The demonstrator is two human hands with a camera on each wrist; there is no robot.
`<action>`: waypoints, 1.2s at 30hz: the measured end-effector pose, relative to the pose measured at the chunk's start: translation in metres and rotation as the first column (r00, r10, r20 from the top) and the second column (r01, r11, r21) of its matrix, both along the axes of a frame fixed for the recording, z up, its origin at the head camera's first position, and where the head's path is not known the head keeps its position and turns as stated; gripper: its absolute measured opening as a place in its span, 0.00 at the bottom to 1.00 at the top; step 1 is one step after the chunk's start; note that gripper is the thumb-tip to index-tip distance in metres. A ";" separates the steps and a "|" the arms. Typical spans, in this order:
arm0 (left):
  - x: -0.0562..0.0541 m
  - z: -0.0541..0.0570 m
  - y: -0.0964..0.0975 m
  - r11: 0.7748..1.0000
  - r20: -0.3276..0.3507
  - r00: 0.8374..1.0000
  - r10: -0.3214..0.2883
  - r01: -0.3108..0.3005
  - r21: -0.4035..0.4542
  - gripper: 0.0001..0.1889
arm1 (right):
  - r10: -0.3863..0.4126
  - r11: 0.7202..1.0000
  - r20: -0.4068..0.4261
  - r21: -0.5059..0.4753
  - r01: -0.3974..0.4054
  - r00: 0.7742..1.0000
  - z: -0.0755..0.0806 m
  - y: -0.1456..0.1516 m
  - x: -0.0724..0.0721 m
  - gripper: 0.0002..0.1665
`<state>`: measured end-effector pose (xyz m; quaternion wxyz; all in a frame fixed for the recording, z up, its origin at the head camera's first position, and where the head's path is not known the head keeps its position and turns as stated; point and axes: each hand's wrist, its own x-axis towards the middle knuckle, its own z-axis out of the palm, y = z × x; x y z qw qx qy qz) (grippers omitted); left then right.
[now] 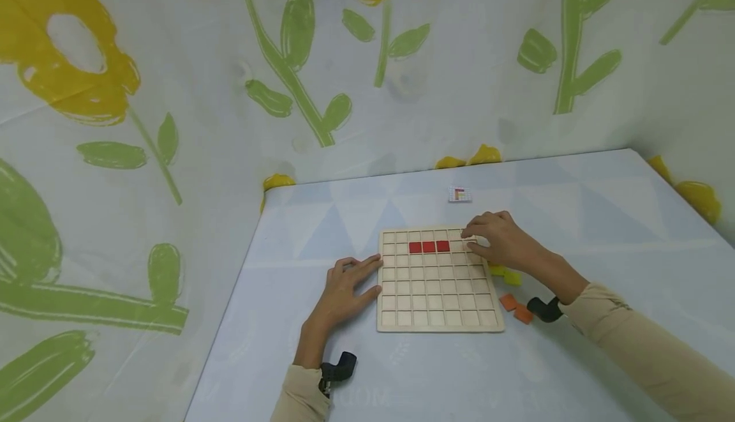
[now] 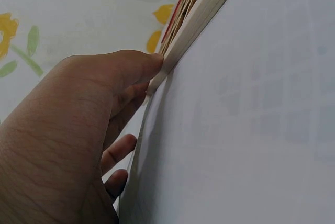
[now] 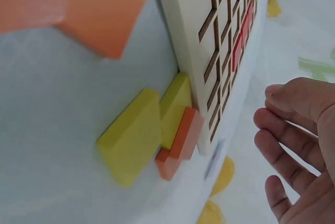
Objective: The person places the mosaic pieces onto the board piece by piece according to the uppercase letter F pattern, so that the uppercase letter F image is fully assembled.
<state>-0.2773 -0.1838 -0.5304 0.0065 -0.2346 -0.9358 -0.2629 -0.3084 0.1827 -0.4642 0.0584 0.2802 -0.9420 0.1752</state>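
Observation:
A square wooden grid board (image 1: 427, 305) lies on the table with three red tiles (image 1: 429, 247) in a row in its upper cells. My left hand (image 1: 344, 291) is at the board's left edge, fingers spread, with thumb and fingertips against the rim. In the left wrist view the thumb (image 2: 141, 64) touches the side of the board (image 2: 201, 20). Over the upper right corner hovers my right hand (image 1: 505, 240), fingers slightly bent. The right wrist view shows this hand (image 3: 306, 135) with thumb and fingers apart and nothing visible between them.
Beside the board's right edge lie yellow tiles (image 1: 512, 278) and orange tiles (image 1: 523, 313), some partly under the right hand in the head view. A small printed card (image 1: 460, 195) with a coloured grid lies behind the board. Flower-patterned cloth (image 1: 402, 115) surrounds the table.

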 end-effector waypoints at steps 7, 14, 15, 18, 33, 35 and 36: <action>0.000 -0.002 -0.001 1.000 -0.006 1.000 0.003 -0.003 0.006 0.29 | -0.026 1.000 0.000 -0.001 0.026 1.000 0.000 0.014 0.008 0.12; 0.000 -0.003 -0.001 1.000 -0.021 1.000 -0.003 0.004 0.015 0.29 | -0.035 0.999 0.021 -0.014 0.035 0.999 -0.003 0.026 0.014 0.14; 0.000 -0.003 -0.001 1.000 -0.021 1.000 -0.004 0.005 0.016 0.29 | -0.039 0.999 0.028 -0.011 0.039 0.999 -0.004 0.028 0.015 0.14; -0.001 -0.003 0.000 1.000 -0.013 1.000 -0.002 0.002 0.014 0.29 | -0.059 0.998 0.050 0.004 0.059 0.997 -0.005 0.032 0.018 0.14; -0.001 -0.005 -0.001 1.000 -0.024 1.000 -0.002 0.001 -0.008 0.29 | -0.013 1.000 0.020 0.000 0.013 1.000 -0.019 0.048 0.024 0.12; -0.001 -0.005 -0.001 1.000 -0.034 0.999 -0.005 0.005 -0.002 0.29 | -0.002 1.000 0.015 -0.002 0.002 1.000 -0.021 0.049 0.024 0.12; -0.001 -0.005 -0.001 1.000 -0.041 0.999 -0.007 0.007 0.003 0.29 | 0.004 1.000 0.013 -0.003 -0.003 1.000 -0.022 0.050 0.024 0.12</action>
